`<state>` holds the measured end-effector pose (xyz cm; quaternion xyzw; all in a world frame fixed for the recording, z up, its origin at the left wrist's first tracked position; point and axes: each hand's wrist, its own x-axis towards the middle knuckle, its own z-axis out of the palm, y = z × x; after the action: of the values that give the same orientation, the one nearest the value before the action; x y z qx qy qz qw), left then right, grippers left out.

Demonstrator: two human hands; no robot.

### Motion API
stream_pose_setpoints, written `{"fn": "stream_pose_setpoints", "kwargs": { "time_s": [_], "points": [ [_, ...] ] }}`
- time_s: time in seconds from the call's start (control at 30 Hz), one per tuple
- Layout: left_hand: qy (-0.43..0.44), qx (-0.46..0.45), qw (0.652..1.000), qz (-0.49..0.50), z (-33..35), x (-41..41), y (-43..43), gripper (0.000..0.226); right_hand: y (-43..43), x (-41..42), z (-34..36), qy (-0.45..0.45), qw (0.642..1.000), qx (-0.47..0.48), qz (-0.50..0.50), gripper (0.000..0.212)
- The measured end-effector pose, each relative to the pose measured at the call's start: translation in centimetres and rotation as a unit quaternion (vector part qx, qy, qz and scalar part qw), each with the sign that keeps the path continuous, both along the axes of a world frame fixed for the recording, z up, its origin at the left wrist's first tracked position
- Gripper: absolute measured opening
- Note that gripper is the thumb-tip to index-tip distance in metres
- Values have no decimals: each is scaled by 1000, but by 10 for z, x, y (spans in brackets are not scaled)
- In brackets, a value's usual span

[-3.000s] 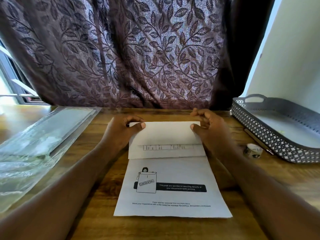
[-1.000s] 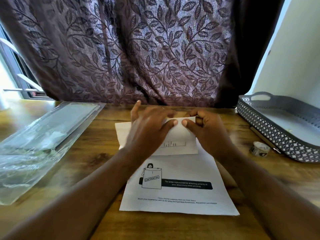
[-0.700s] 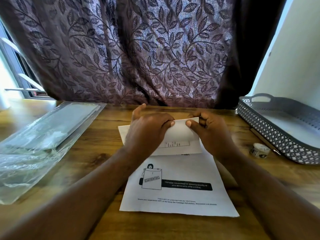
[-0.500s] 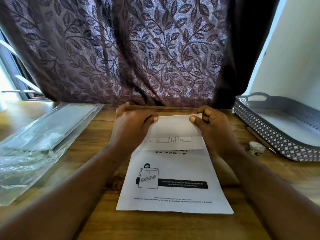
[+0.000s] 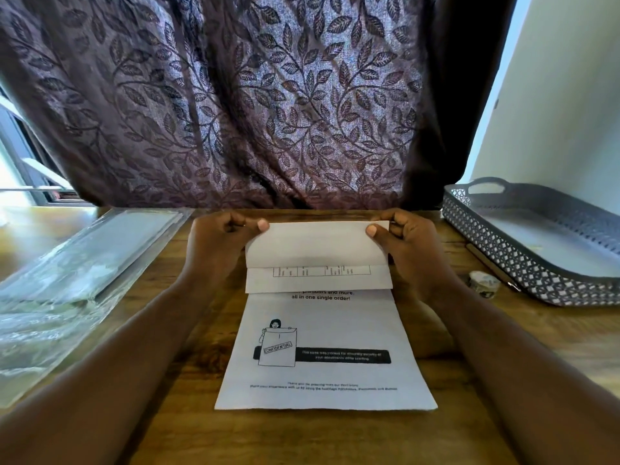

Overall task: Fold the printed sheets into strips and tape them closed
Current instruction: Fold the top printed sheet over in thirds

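a heavy brown-purple leaf-patterned curtain (image 5: pixel 268 105) hangs behind the brown wooden table (image 5: pixel 335 437); daylight comes through a metal-framed window (image 5: pixel 20 162) at left, and a plain pale wall (image 5: pixel 563 95) stands at right

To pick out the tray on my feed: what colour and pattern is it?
Grey tray, its wall a pierced diamond lattice; head view shows it.

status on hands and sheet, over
Left hand and right hand pinch folded far end of white printed paper sheet. Not yet taped. Small tape roll lies at right; nothing blocking.
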<state>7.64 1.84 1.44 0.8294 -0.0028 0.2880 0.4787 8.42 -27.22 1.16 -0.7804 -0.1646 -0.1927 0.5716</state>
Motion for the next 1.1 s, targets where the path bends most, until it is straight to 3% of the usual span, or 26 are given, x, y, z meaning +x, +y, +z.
{"fn": "stream_pose_setpoints", "kwargs": {
  "time_s": [0.2,0.3,0.37,0.53,0.6,0.7,0.83,1.0,1.1],
  "points": [
    [15,-98,992,-77,10,-7,-1,28,-1,2,-1,27,998,59,14,8],
    [107,-216,953,-185,6,-11,-6,30,-4,4,-2,41,995,92,7,9],
    [134,-237,935,-227,3,-11,-10,26,-5,5,-2,48,993,108,7,10],
    [152,-326,898,-255,1,-9,-10,17,-7,5,-4,64,988,139,2,25],
    [143,-378,879,-252,2,-9,-7,17,-11,7,-5,103,977,181,34,29],
    [133,-443,857,-229,3,-7,-4,16,-14,9,-8,163,967,158,119,37],
    [134,-462,846,-229,3,-6,-3,16,-10,12,-13,189,952,134,201,47],
    [127,-447,848,-254,0,-5,-5,16,-3,8,-7,170,954,168,183,40],
    [127,-454,839,-272,-2,-5,-8,47,0,6,-7,167,958,166,163,26]
  ]
}}
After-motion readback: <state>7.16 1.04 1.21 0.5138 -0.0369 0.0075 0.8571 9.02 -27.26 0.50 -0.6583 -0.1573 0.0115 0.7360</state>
